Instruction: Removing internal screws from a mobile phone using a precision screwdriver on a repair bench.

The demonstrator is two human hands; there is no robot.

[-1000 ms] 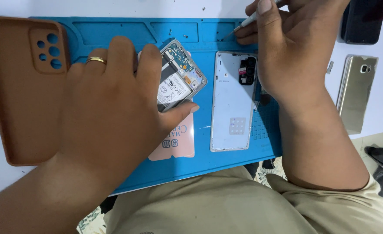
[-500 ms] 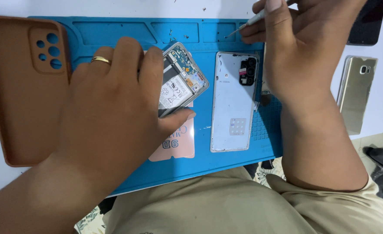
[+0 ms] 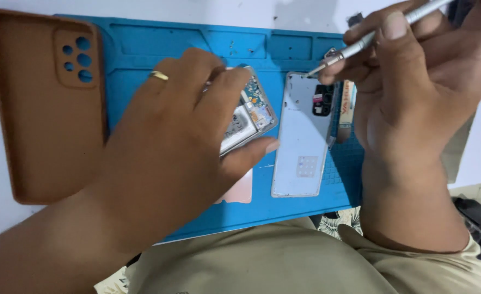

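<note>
The person's left hand (image 3: 180, 147) lies flat over an opened smartphone with its circuit board and battery showing (image 3: 249, 117), near the middle of the blue silicone repair mat (image 3: 158, 49). Its fingers are bent and loosely spread across the phone's top, the thumb (image 3: 251, 155) pressed along the lower edge, so the phone is clamped between thumb and fingers against the mat. A gold ring (image 3: 158, 75) sits on one finger.

The right hand (image 3: 414, 103) is up at the mat's far right corner, fingers bunched close together and pinching a slim silver metal screwdriver (image 3: 371, 37). The thumb (image 3: 395, 32) lies along the shaft; the tip points down and left, just at the top edge of a pale grey phone back cover with a dark camera cut-out (image 3: 300, 136). Whether the tip touches the cover I cannot tell.

That cover lies flat just right of the opened phone, reaching toward the mat's near edge. A pink rectangular piece (image 3: 240, 190) peeks out beneath the left hand. A brown soft phone case with camera holes (image 3: 39, 120) rests across the mat's left edge.
</note>
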